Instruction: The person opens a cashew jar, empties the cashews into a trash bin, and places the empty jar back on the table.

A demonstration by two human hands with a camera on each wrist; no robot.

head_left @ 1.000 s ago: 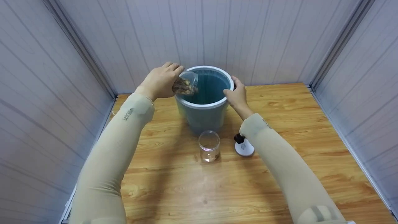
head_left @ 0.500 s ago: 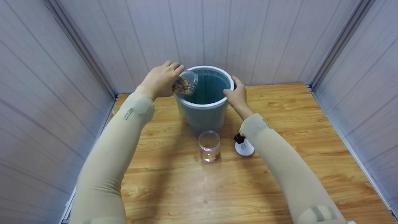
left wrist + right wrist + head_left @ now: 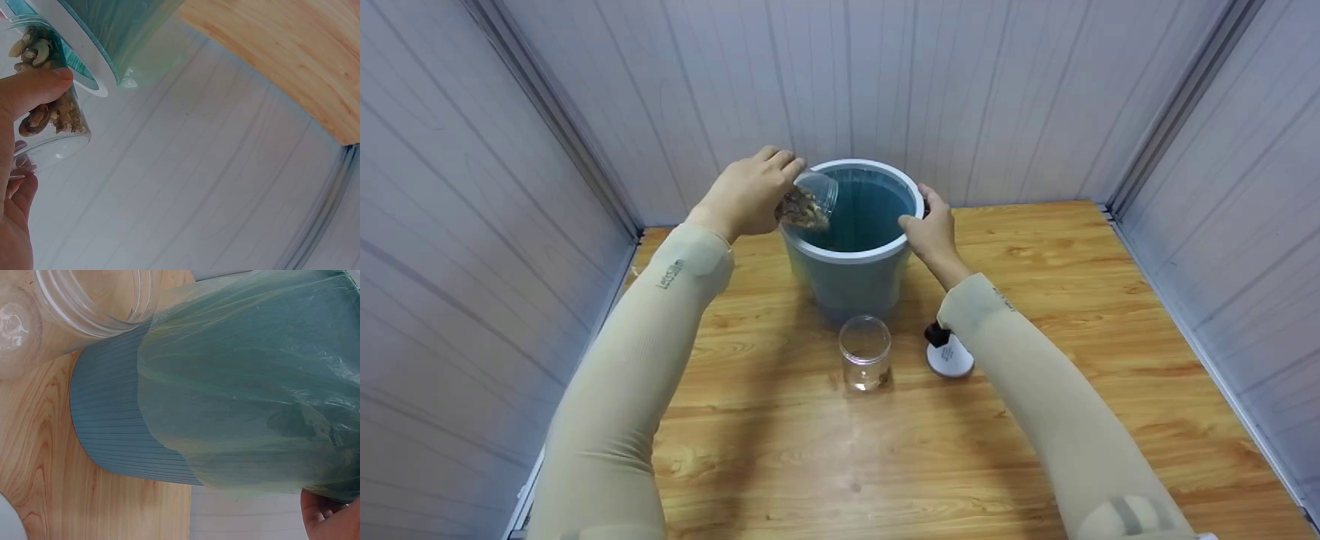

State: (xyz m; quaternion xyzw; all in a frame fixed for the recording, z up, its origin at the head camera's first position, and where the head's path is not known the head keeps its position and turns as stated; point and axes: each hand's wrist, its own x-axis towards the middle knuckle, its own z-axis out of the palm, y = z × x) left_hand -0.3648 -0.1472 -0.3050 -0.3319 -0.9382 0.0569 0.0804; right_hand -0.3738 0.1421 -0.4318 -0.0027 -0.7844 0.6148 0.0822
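Note:
My left hand [image 3: 746, 195] grips a clear plastic jar [image 3: 826, 189], tipped sideways with its mouth over the bin's left rim. Brown and cream shell-like pieces [image 3: 38, 53] lie inside it; their exact kind I cannot tell. In the left wrist view the thumb presses along the jar's side near the bin's white ring. The blue-green trash bin [image 3: 851, 281] stands upright, lined with a thin green plastic bag [image 3: 242, 382]. My right hand [image 3: 936, 232] holds the bin's right rim, thumb on top and fingers outside. Its fingertips show at the bag in the right wrist view.
A second clear jar [image 3: 865, 371], without a lid, stands on the wooden table [image 3: 840, 465] in front of the bin. Right of it lies a white round lid [image 3: 950, 361], partly under the right sleeve. Pale panel walls [image 3: 855, 82] enclose the back and both sides.
The pieces have shifted about inside the tilted jar. Both hands and the bin keep nearly the same place.

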